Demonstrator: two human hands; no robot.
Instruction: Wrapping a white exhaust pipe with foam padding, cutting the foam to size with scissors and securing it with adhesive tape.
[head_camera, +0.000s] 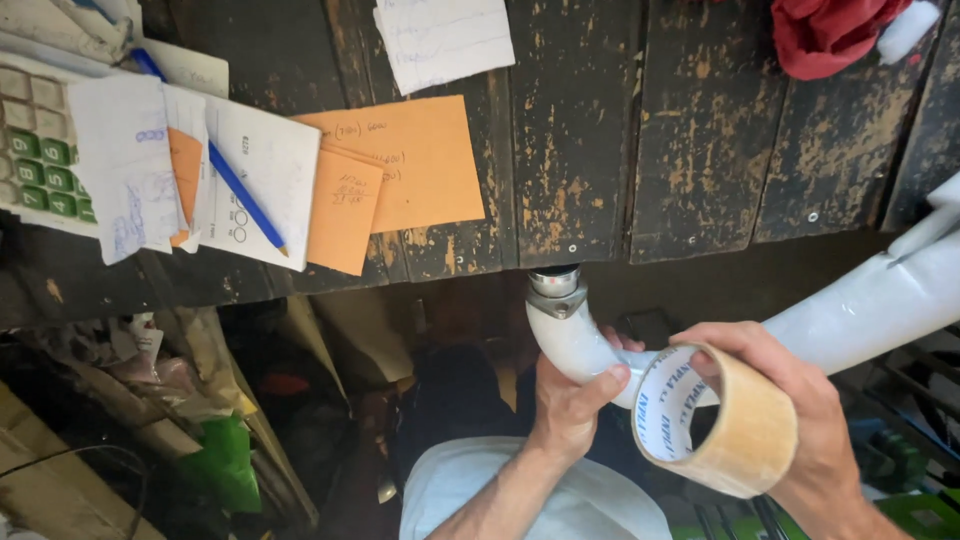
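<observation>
My left hand (572, 403) grips a curved white pipe (570, 340) wrapped in clear plastic, just below its metal threaded end (555, 283). The pipe bends rightwards into a long wrapped length (870, 305) that runs off the right edge. My right hand (790, 400) holds a roll of brown packing tape (725, 420) against the pipe, with fingers through the core and the roll's white inner face turned toward me. Both hands are below the front edge of a worn dark wooden table (600, 150).
On the table lie orange paper slips (410, 160), white notes (445, 35), a blue pencil (245, 195), a calculator (35, 140) at the left edge and a red cloth (825, 30) at the top right. Clutter and a green bag (225, 465) fill the floor at lower left.
</observation>
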